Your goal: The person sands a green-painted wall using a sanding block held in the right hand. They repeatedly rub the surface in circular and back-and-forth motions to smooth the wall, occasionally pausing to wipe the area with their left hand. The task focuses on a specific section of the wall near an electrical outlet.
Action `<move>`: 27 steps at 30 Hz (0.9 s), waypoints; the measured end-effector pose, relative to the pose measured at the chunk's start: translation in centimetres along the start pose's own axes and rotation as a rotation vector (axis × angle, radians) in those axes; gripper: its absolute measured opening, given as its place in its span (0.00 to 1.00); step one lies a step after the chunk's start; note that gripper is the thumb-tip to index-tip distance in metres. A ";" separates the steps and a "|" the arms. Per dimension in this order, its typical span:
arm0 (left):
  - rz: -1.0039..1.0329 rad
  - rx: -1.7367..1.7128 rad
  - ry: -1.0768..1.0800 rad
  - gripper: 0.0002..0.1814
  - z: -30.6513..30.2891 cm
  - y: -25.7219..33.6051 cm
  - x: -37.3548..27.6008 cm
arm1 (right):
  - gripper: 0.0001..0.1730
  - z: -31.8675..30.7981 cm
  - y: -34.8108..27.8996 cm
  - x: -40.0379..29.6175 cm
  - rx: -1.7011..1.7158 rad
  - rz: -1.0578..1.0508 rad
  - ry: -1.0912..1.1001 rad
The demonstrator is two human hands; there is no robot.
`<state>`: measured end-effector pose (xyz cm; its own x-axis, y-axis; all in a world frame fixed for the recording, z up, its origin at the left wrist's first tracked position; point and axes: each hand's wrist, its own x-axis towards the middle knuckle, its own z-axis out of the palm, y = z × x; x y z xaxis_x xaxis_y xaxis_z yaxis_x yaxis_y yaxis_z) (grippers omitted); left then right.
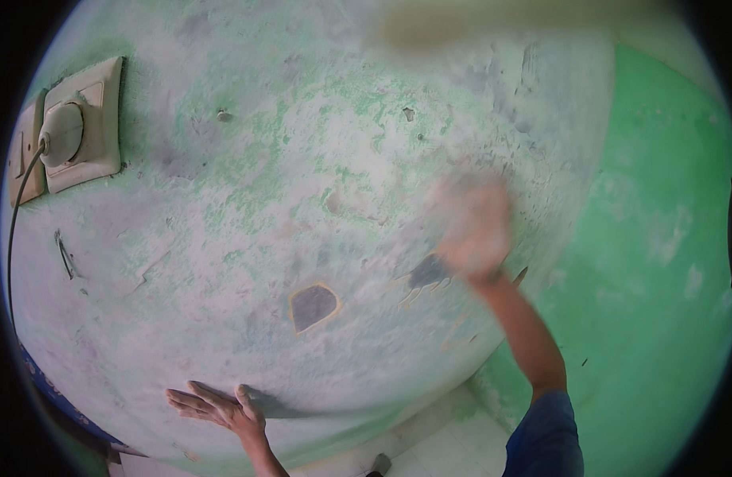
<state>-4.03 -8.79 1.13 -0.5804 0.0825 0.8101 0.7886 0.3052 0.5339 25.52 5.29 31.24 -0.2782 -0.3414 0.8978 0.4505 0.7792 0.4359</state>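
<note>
In front of me is a wall (223,334) with worn, patchy white and green paint and a rough, scraped surface. My left hand (229,411) is low on it at the left, fingers apart and holding nothing. Higher up on the right, my right hand (476,226) is at the wall and strongly blurred; whether anything is under its palm cannot be made out. One dark grey bare patch (428,271) shows just below that hand, partly hidden by it. Another grey patch (314,307) with a yellowish rim lies between the two hands.
A socket plate (106,140) with a plug (64,134) in it sits at upper left, its cord (14,262) hanging down. To the right, a green wall (640,268) meets this one at a corner. Pale floor tiles (443,441) and a foot (380,464) show below.
</note>
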 end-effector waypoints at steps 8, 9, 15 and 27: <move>0.014 -0.016 -0.020 0.44 0.2 -1.4 -0.2 | 0.09 -0.7 -2.2 -0.3 -0.230 -0.234 -0.301; 0.014 -0.009 -0.010 0.44 0.0 -1.4 -0.1 | 0.09 -0.7 -1.9 -0.4 -0.197 -0.194 -0.281; 0.030 0.000 0.014 0.44 0.4 -1.1 0.0 | 0.11 0.6 -3.9 -6.8 -0.317 -0.447 -0.476; 0.027 -0.004 0.024 0.44 -0.2 -1.2 -0.1 | 0.09 -0.6 -0.8 -0.3 -0.456 -0.421 -0.216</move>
<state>-4.89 -9.31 0.46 -0.5538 0.0682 0.8299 0.8048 0.2994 0.5125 25.74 4.40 30.66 -0.6519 -0.4185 0.6323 0.5668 0.2850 0.7730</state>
